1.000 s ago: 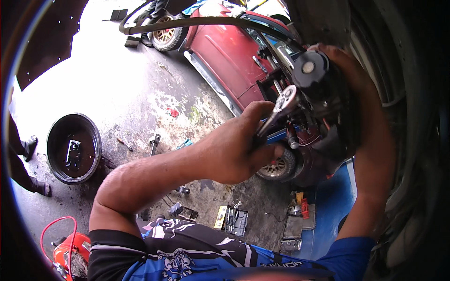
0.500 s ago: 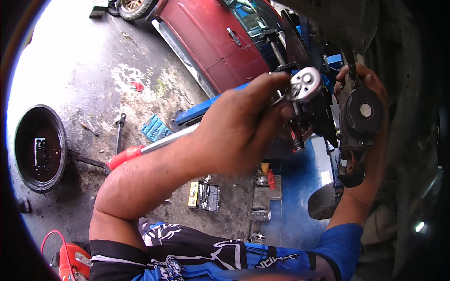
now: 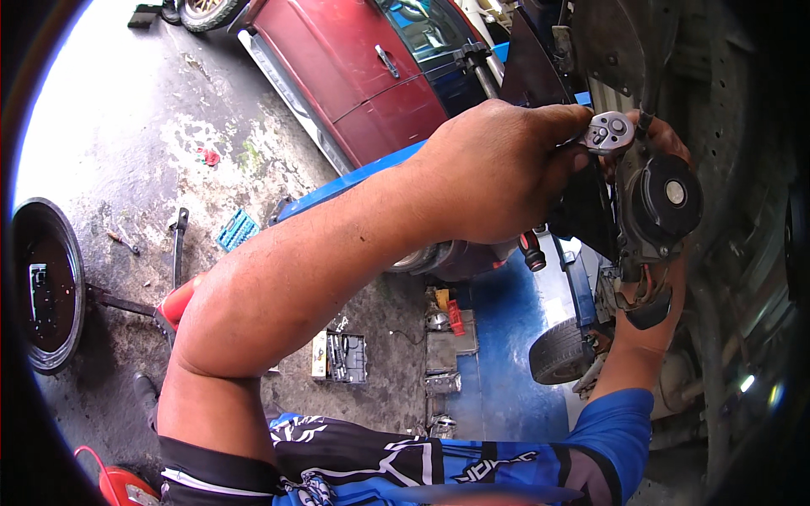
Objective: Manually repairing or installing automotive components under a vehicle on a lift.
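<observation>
In my left hand (image 3: pixel 515 169) is a ratchet wrench (image 3: pixel 609 133). The fingers close round its neck, and its silver head faces up beside the upper end of a dark housing with a round black cover (image 3: pixel 666 198). A red-and-black handle end (image 3: pixel 531 251) shows below the hand. My right hand (image 3: pixel 671 139) reaches up behind the housing with its fingers curled over the top. Most of that hand is hidden by the housing. Wires (image 3: pixel 650 282) hang at the housing's lower end, close to my right wrist. Whether the ratchet touches the housing I cannot tell.
A vehicle's dark underside (image 3: pixel 742 278) lies along the right. A red vehicle (image 3: pixel 354 67) stands beyond a blue lift arm (image 3: pixel 346 181). On the floor are a black drain pan (image 3: pixel 80 295), a blue socket tray (image 3: pixel 238 229) and an open tool case (image 3: pixel 346 357).
My left hand has carried the ratchet right, up close to the housing and my right hand. The floor and red vehicle have shifted left in view.
</observation>
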Available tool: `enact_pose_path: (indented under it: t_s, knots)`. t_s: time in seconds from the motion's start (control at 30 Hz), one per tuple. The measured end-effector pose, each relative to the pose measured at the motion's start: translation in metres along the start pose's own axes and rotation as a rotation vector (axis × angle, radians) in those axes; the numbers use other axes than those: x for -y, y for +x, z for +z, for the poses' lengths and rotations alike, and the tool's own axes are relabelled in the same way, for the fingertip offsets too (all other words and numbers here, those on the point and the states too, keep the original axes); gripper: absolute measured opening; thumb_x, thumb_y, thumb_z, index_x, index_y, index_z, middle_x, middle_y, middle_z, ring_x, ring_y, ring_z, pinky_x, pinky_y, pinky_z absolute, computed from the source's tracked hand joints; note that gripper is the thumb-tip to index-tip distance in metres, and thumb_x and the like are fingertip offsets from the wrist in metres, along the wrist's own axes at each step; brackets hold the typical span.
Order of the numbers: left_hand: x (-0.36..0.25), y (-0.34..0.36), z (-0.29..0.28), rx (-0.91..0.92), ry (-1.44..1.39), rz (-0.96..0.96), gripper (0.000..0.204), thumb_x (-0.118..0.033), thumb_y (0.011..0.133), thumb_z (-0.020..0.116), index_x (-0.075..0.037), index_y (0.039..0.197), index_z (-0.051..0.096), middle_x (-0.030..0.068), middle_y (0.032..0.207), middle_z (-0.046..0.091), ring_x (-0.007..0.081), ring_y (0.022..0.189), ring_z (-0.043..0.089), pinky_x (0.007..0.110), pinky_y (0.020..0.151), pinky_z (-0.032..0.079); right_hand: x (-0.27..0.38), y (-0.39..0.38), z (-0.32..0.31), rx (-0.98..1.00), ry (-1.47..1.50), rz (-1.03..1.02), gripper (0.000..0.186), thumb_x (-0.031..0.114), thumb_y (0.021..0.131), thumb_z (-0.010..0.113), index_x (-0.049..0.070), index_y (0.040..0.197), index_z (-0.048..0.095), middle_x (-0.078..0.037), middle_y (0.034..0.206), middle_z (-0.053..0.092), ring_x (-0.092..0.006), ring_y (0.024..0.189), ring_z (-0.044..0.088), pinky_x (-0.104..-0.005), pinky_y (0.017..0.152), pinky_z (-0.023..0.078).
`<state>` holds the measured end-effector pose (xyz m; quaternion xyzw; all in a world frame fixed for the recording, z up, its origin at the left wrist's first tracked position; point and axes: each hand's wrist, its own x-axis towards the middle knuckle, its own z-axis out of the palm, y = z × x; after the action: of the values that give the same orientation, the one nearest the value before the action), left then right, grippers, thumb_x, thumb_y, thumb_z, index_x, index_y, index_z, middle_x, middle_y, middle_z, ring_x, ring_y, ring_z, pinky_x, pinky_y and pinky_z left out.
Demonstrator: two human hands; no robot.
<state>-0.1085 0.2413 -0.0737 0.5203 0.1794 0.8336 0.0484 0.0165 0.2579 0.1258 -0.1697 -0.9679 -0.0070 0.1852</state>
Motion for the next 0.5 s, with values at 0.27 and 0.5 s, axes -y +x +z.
enact_pose_path:
  t_s: [0.27, 0.5]
  knots:
    - [0.003, 0.012, 0.006, -0.070, 0.055, 0.144, 0.035, -0.015, 0.091, 0.059, -0.001, 0.123, 0.058, 0.0221, 0.090, 0.067, 0.0359, 0.082, 0.067, 0.041, 0.072, 0.051, -0.002, 0.007, -0.017, 0.052, 0.370, 0.134, 0.058, 0.047, 0.097, 0.050, -0.006, 0.120, 0.054, -0.018, 0.093, 0.067, -0.0200, 0.077, 0.068, -0.0284, 0.066, 0.058]
    - [0.009, 0.014, 0.011, -0.065, -0.013, 0.098, 0.034, -0.017, 0.093, 0.058, -0.002, 0.123, 0.060, 0.0216, 0.088, 0.067, 0.0320, 0.082, 0.068, 0.039, 0.075, 0.051, -0.017, 0.017, -0.032, 0.190, 0.352, 0.158, 0.063, 0.051, 0.096, 0.049, -0.007, 0.120, 0.054, -0.018, 0.088, 0.066, -0.0199, 0.073, 0.067, -0.0286, 0.063, 0.056]
